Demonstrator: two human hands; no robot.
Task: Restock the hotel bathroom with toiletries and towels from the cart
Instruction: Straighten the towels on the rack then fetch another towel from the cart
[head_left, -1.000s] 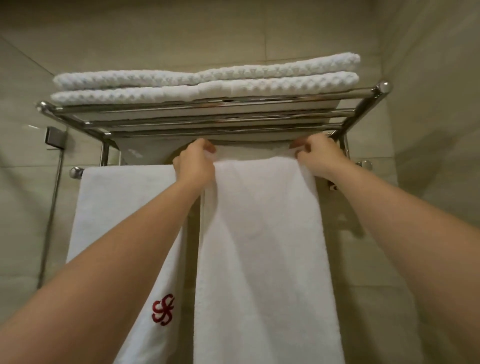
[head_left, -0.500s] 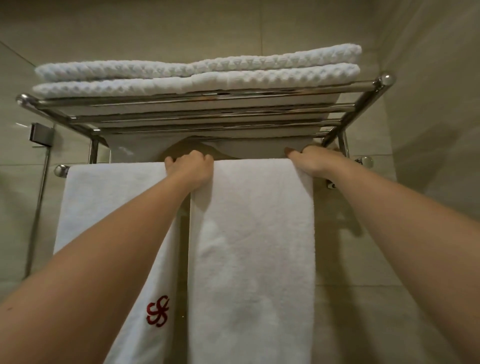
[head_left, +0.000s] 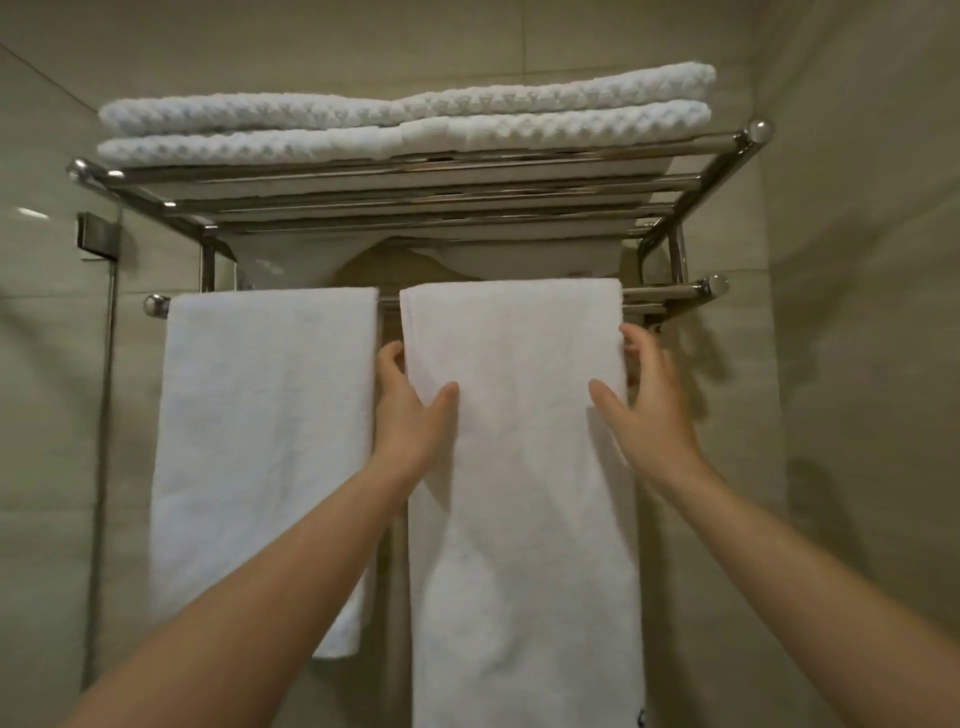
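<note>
Beige wall tiles back a chrome towel rack (head_left: 415, 174) fixed high in a corner, with a glass panel's metal bracket (head_left: 96, 236) at the far left. Two folded waffle-weave towels (head_left: 405, 122) lie stacked on the rack's upper shelf. Below it, a lower rail (head_left: 670, 292) carries two white towels side by side, a narrow gap between them. The neighbouring towel (head_left: 260, 441) hangs on the left portion of the rail, untouched by either hand. The held towel (head_left: 519, 519) is draped over the right portion and hangs straight down past the bottom edge of the view. The left hand (head_left: 410, 415) pinches this towel's left edge a little below the rail, thumb on the front face and fingers curled behind. The right hand (head_left: 644, 410) holds the opposite edge at about the same height in mirror fashion, thumb laid on the front and fingers behind the cloth. Both forearms reach upward from the lower corners.
</note>
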